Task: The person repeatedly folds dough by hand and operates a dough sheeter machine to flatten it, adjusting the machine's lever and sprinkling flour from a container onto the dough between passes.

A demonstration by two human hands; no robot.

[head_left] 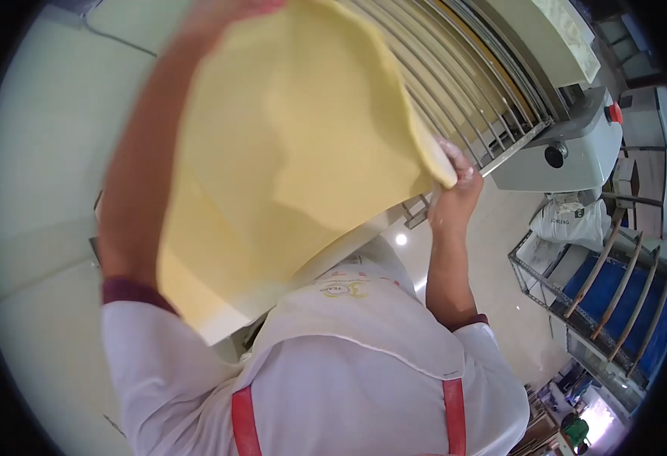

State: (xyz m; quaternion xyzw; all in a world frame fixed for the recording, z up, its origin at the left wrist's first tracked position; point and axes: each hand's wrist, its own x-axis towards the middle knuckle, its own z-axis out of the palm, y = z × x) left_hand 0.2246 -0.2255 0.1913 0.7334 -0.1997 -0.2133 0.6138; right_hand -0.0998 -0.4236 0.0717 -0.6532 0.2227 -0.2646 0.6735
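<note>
Pale yellow, smooth sheet of what looks like dough is held up in front of the wearer's chest, its broad face turned toward my camera. I read its longest visible run as going from the top of the view down to a narrow corner at lower left, beside the white cloth apron with red straps. The sheet lies between the two arms. On its right border, the bare right hand, whitened at the fingers, pinches the thick, lipped edge; this hand is nearer the torso. The bare left hand is farther out, at the sheet's upper left; it is blurred and cut by the frame, so I cannot tell how firmly it is closed.

Just beyond the right border I see a silver metal-bar grille, fixed beside a pale grey machine housing with a red button. Off left spreads a pale greenish-white surface. The sheet's far end runs out of view, and I cannot see what it covers.
</note>
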